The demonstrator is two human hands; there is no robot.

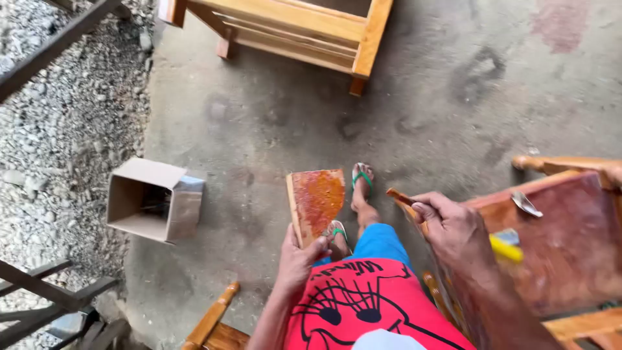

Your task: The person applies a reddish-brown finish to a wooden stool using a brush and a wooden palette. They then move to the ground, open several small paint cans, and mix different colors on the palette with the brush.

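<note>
An open cardboard box (pixel 155 199) lies on its side on the concrete floor (pixel 272 123) at far left, well apart from the left hand (pixel 299 259), whose fingers and thumb clamp the lower edge of a small wooden board (pixel 316 199) smeared orange-red and held tilted above the feet. Further right, the right hand (pixel 453 230) pinches a thin stained stick (pixel 405 201) between thumb and fingers, just beside a reddish varnished chair (pixel 564 246) on which a yellow-handled tool (pixel 505 248) rests
</note>
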